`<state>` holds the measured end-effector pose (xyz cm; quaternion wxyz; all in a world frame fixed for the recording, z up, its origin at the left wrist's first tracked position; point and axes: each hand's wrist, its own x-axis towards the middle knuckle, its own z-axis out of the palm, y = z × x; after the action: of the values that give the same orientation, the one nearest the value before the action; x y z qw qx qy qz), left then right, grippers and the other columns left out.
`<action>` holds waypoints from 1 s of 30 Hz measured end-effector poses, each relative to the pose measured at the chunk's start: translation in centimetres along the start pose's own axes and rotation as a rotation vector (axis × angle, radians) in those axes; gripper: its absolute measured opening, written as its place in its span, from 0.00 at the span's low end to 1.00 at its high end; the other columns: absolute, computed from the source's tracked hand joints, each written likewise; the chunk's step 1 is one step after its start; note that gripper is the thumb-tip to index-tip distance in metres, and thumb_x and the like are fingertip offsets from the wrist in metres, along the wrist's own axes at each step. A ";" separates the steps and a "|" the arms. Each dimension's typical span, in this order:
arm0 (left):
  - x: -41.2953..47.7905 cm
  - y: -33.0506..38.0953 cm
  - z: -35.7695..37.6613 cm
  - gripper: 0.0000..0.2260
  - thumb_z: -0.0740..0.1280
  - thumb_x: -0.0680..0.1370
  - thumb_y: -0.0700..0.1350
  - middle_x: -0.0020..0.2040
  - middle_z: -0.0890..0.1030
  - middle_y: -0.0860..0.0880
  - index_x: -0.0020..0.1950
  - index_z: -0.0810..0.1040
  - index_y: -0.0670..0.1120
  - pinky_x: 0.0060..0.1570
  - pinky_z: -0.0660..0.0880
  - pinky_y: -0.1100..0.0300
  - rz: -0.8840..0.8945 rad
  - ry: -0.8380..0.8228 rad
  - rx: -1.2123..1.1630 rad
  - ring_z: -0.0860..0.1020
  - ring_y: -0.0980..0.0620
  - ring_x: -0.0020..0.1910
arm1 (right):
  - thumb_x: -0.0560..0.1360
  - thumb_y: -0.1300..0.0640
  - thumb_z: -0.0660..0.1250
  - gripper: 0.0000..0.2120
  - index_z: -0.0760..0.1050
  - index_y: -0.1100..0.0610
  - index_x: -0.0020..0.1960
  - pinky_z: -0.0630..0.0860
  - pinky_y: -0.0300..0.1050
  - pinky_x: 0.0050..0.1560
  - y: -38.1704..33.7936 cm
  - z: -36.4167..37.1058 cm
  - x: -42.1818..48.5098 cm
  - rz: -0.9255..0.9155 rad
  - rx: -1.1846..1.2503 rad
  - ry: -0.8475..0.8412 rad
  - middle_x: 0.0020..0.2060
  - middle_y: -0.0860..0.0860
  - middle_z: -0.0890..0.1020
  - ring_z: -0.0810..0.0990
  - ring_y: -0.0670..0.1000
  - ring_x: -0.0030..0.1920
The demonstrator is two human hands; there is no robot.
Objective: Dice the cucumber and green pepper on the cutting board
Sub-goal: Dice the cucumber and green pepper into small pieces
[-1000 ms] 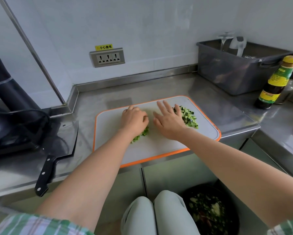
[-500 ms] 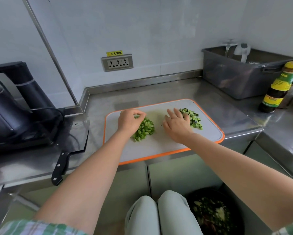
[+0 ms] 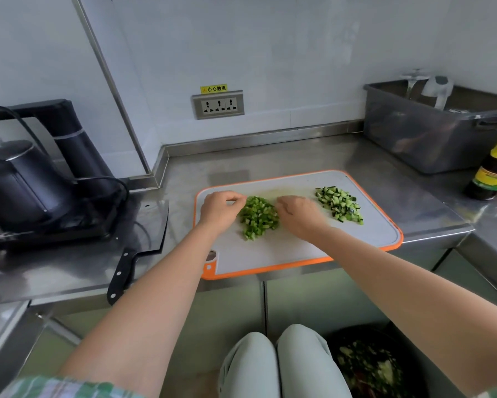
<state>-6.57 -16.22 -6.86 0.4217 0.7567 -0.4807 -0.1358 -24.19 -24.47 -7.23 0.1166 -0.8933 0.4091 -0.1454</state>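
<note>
Board (image 3: 299, 254) carries diced pepper (image 3: 258, 219) between left fingers (image 3: 237, 200) and right fingers (image 3: 283, 201).

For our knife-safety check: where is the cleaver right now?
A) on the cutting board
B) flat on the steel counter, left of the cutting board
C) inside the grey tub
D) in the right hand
B: the cleaver lies flat on the steel counter, left of the cutting board, black handle toward the person.

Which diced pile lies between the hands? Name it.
The bright green pepper pile; the dark-skinned cucumber pile lies beyond the right hand.
</note>
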 end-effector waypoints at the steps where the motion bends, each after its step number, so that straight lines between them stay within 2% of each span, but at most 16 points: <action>1: -0.1 -0.1 -0.2 0.07 0.69 0.76 0.46 0.50 0.85 0.50 0.47 0.85 0.46 0.60 0.73 0.56 0.006 0.015 0.007 0.80 0.52 0.54 | 0.82 0.53 0.54 0.18 0.73 0.59 0.66 0.67 0.51 0.64 0.0 -0.2 0.0 0.011 0.029 0.044 0.67 0.57 0.74 0.73 0.59 0.65; 3: -0.5 -0.3 -1.0 0.06 0.68 0.76 0.45 0.49 0.85 0.50 0.46 0.85 0.47 0.56 0.75 0.56 0.005 0.098 0.085 0.80 0.51 0.53 | 0.81 0.55 0.56 0.18 0.72 0.59 0.68 0.67 0.51 0.64 -0.5 -0.6 0.2 -0.009 0.077 0.113 0.67 0.56 0.74 0.72 0.59 0.65; 7: -3.0 -1.2 -4.9 0.07 0.65 0.74 0.44 0.45 0.83 0.44 0.43 0.84 0.47 0.43 0.77 0.53 -0.078 0.286 0.452 0.80 0.40 0.47 | 0.78 0.60 0.60 0.13 0.77 0.61 0.60 0.74 0.49 0.55 -4.5 -0.5 0.2 -0.144 0.245 0.188 0.54 0.56 0.81 0.78 0.58 0.55; 8: -4.1 -1.5 -6.0 0.08 0.64 0.74 0.43 0.46 0.81 0.43 0.44 0.83 0.47 0.43 0.76 0.53 -0.133 0.317 0.543 0.79 0.39 0.48 | 0.77 0.62 0.61 0.13 0.77 0.61 0.60 0.74 0.48 0.53 -5.8 -0.3 0.0 -0.171 0.268 0.163 0.52 0.56 0.81 0.78 0.57 0.54; 10: -6.3 -2.5 -8.2 0.08 0.65 0.75 0.43 0.53 0.78 0.42 0.50 0.82 0.48 0.48 0.74 0.51 -0.256 0.349 0.689 0.76 0.39 0.54 | 0.76 0.62 0.60 0.14 0.76 0.60 0.60 0.74 0.47 0.53 -8.1 0.4 -0.6 -0.217 0.280 0.104 0.51 0.55 0.81 0.78 0.57 0.53; 13: -9.1 -4.2 -10.6 0.16 0.67 0.76 0.48 0.61 0.72 0.40 0.61 0.74 0.43 0.54 0.70 0.49 -0.468 0.326 0.792 0.71 0.39 0.59 | 0.76 0.61 0.61 0.15 0.77 0.59 0.60 0.73 0.47 0.53 -10.3 1.6 -1.4 -0.248 0.270 0.065 0.53 0.55 0.80 0.79 0.56 0.53; 15: -10.2 -5.2 -11.3 0.22 0.67 0.76 0.50 0.64 0.69 0.39 0.66 0.69 0.42 0.57 0.69 0.49 -0.616 0.261 0.764 0.69 0.40 0.63 | 0.75 0.62 0.61 0.15 0.77 0.59 0.60 0.73 0.47 0.53 -11.0 2.1 -1.7 -0.237 0.263 0.043 0.54 0.55 0.80 0.79 0.57 0.53; 17: -10.6 -6.0 -11.6 0.24 0.67 0.76 0.48 0.66 0.68 0.39 0.68 0.66 0.40 0.58 0.69 0.49 -0.664 0.218 0.733 0.68 0.40 0.64 | 0.76 0.62 0.61 0.15 0.76 0.59 0.61 0.73 0.47 0.54 -11.1 2.2 -2.0 -0.205 0.247 0.021 0.54 0.56 0.80 0.78 0.57 0.54; 20: -10.5 -6.7 -11.5 0.20 0.66 0.78 0.44 0.65 0.71 0.37 0.67 0.68 0.37 0.58 0.71 0.50 -0.602 0.205 0.670 0.70 0.39 0.63 | 0.76 0.62 0.60 0.15 0.77 0.59 0.61 0.73 0.47 0.54 -11.0 2.3 -2.4 -0.187 0.238 -0.012 0.53 0.55 0.80 0.78 0.56 0.54; 26: -9.9 -4.1 -11.5 0.17 0.62 0.79 0.44 0.60 0.74 0.35 0.62 0.71 0.34 0.56 0.70 0.49 -0.486 0.258 0.514 0.72 0.37 0.60 | 0.76 0.63 0.60 0.14 0.78 0.58 0.59 0.73 0.44 0.54 -11.0 1.6 -2.6 -0.161 0.344 -0.047 0.53 0.54 0.82 0.78 0.54 0.54; 28: -9.3 -2.6 -11.2 0.13 0.61 0.80 0.44 0.52 0.78 0.36 0.55 0.76 0.35 0.49 0.73 0.49 -0.422 0.281 0.353 0.76 0.37 0.54 | 0.76 0.64 0.60 0.13 0.79 0.59 0.57 0.75 0.44 0.48 -10.8 1.3 -2.5 -0.111 0.450 -0.079 0.50 0.55 0.82 0.80 0.55 0.49; 30: -8.6 -0.7 -10.5 0.10 0.60 0.80 0.41 0.37 0.77 0.39 0.44 0.75 0.36 0.33 0.73 0.56 -0.405 0.275 -0.099 0.80 0.44 0.35 | 0.77 0.64 0.59 0.11 0.78 0.61 0.55 0.74 0.41 0.39 -10.7 0.6 -2.7 -0.013 0.650 -0.125 0.48 0.58 0.83 0.81 0.53 0.41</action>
<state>-4.06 -3.55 -2.72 0.4838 0.8274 -0.2503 -0.1367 -18.17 -15.56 -4.73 0.4196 -0.8191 0.3274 -0.2139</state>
